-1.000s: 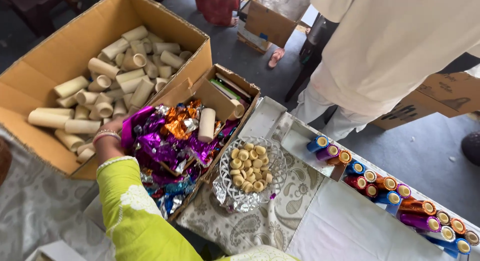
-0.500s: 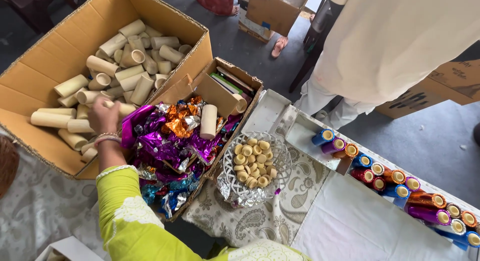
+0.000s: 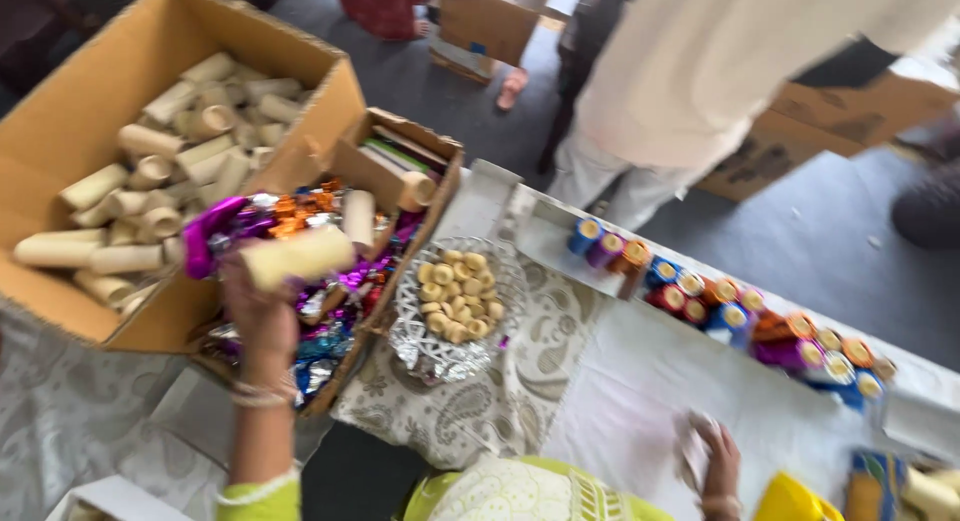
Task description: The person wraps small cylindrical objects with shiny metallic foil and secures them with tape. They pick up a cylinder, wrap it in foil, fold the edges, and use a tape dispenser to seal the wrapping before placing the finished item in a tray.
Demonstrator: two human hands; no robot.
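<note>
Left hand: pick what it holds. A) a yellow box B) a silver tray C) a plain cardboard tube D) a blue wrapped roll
C: the left hand grips a plain tan cardboard tube above the small box of shiny foil wrappers, beside the big carton of tubes.

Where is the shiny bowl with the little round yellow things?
The silver bowl sits mid-picture on the patterned cloth, right beside the small box of shiny wrappers and left of the row of colourful rolls.
</note>
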